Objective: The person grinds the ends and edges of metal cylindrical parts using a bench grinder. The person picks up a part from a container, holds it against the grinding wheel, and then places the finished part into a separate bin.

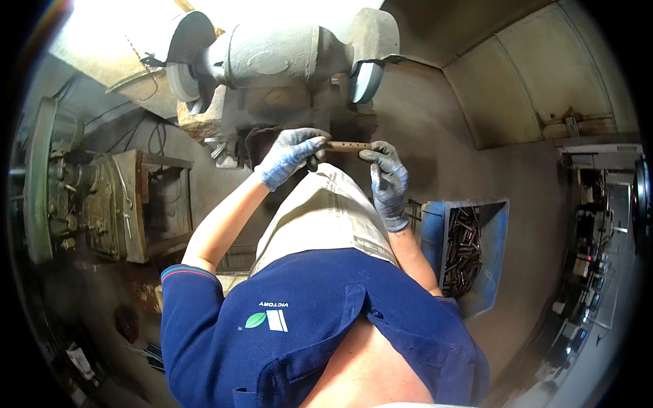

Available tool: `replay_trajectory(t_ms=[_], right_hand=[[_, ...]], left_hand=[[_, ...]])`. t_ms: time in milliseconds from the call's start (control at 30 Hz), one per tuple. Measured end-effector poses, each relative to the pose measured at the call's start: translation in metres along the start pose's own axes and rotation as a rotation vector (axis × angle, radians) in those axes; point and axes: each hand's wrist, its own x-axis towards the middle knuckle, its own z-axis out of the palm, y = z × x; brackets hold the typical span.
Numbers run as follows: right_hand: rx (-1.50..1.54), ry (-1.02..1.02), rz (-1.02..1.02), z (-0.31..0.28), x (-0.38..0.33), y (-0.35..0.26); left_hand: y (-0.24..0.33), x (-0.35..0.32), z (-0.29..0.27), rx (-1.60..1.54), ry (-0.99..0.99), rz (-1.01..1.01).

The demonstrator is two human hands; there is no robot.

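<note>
Between my two gloved hands I hold a short brownish metal bar (347,146) with a row of small holes along it, lying roughly level. My left hand (294,155), in a blue and grey work glove, is closed on the bar's left end. The fingers of my right hand (388,173), gloved alike, pinch its right end. Just beyond the hands stands a grey bench grinder (272,58), with a pale wheel (182,81) at its left and a bluish-edged wheel (366,83) at its right. Neither hand touches the grinder.
A blue plastic crate (495,255) at my right holds many dark metal pieces (462,251). A light cloth (320,221) covers my lap. At the left stands a greenish, grimy machine (109,204). Pale panels (530,75) rise at the far right.
</note>
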Motion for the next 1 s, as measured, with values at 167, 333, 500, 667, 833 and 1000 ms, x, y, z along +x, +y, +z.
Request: replay_trajectory(t_ms=[167, 333, 500, 667, 833, 1000], right_hand=[[0.149, 0.147, 0.007, 0.003, -0.006, 0.013], [0.138, 0.15, 0.024, -0.002, -0.004, 0.023], [0.145, 0.108, 0.102, -0.008, 0.01, 0.04], [0.256, 0.11, 0.145, -0.015, 0.03, 0.065], [-0.017, 0.102, 0.136, -0.035, 0.037, 0.098], [-0.096, 0.118, 0.137, -0.044, 0.046, 0.113]], left_hand=[[-0.001, -0.001, 0.021, 0.261, 0.1, 0.104], [-0.026, 0.023, 0.019, 0.259, 0.198, 0.303], [-0.029, 0.042, 0.019, 0.251, 0.251, 0.26], [-0.037, 0.08, 0.009, 0.027, 0.254, 0.188], [-0.041, 0.103, 0.013, 0.139, 0.296, 0.15], [-0.05, 0.116, 0.018, 0.166, 0.364, 0.124]])
